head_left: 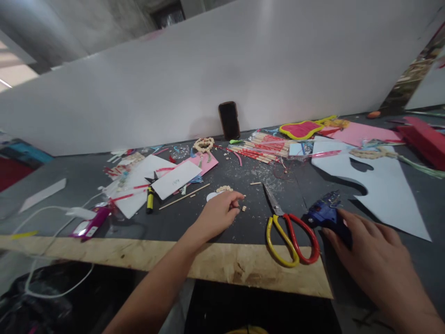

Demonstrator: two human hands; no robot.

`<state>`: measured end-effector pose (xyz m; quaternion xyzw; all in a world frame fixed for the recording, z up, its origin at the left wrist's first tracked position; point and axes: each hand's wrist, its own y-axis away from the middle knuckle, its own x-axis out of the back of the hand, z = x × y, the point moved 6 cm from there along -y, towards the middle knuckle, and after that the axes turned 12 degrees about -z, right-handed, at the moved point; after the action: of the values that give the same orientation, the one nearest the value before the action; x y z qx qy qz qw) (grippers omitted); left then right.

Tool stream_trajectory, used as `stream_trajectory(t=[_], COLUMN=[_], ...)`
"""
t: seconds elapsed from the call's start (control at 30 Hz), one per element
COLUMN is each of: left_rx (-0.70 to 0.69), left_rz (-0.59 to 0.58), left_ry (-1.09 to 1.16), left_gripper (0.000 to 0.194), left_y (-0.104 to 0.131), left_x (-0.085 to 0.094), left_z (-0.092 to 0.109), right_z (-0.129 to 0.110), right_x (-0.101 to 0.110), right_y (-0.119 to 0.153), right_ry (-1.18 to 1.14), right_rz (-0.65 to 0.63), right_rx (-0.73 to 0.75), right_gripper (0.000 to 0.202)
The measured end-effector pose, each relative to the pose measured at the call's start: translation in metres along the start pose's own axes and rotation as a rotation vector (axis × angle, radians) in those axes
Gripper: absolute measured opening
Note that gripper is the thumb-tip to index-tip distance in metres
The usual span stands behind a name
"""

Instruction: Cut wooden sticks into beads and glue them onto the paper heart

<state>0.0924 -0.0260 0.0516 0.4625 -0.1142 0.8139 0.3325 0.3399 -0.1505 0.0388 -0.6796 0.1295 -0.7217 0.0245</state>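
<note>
My left hand [222, 211] is over the dark tabletop with its fingers curled in and thumb close to them; whatever may be between them is hidden. Small pale wooden bits [244, 208] lie right by its fingertips. Behind that hand are a ring of pale beads [224, 189] and a white rounded piece [211, 196], partly covered by it. My right hand [375, 255] is wrapped around a blue glue gun [323, 211], low over the table at the right. Scissors [276, 208] with one yellow and one red handle lie between the hands, blades pointing away.
A phone [229, 120] leans against the white partition [194, 83]. Red-and-pale sticks [260, 147] lie before it. White board with cut-outs [382, 190] is at right. Yellow-handled pliers [149, 199], a thin stick [184, 196] and a purple power strip [92, 225] with white cables are left.
</note>
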Motion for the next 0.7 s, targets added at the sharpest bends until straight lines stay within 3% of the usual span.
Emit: stream_trajectory(t=[0.27, 0.53, 0.63, 0.7], left_rx=[0.041, 0.044, 0.05, 0.054], left_rz=[0.042, -0.07, -0.076, -0.074], left_ry=[-0.288, -0.41, -0.401, -0.38], left_gripper=[0.022, 0.02, 0.02, 0.021], left_y=[-0.016, -0.047, -0.051, -0.052], left_x=[0.012, -0.006, -0.006, -0.005], left_z=[-0.006, -0.002, 0.0, 0.002], right_z=[0.0, 0.023, 0.021, 0.016], right_x=[-0.001, 0.019, 0.025, 0.026], right_y=[-0.01, 0.009, 0.018, 0.02], right_ry=[-0.061, -0.542, -0.691, -0.739], right_rz=[-0.019, -0.059, -0.013, -0.005], right_rx=[0.064, -0.381, -0.415, -0.394], right_gripper=[0.051, 0.06, 0.069, 0.062])
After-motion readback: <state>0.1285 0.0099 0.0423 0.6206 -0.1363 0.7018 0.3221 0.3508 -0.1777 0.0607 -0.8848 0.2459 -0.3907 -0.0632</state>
